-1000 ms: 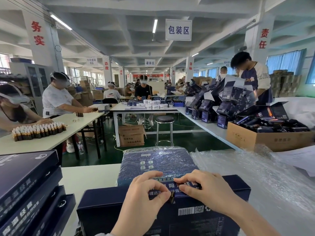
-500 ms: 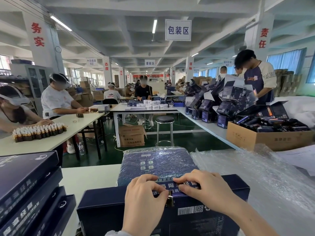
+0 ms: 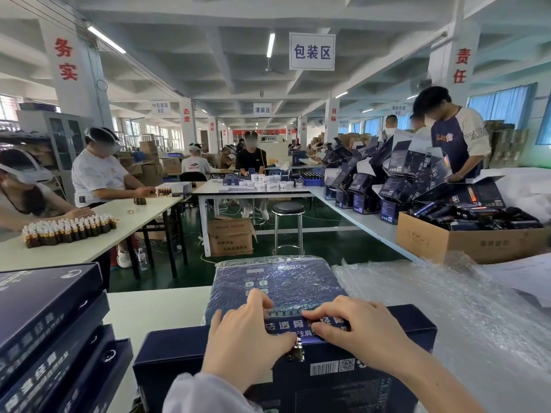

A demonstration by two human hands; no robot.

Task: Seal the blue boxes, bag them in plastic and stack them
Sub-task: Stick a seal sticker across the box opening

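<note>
Left hand point(image 3: 247, 338) and right hand point(image 3: 357, 332) press bent fingertips on blue box point(image 3: 413, 326) lid.

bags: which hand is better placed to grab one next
Probably the right. The bags lie heaped just right of the box, beside the right hand. The left hand rests on the box's other side and would have to cross over the right.
</note>
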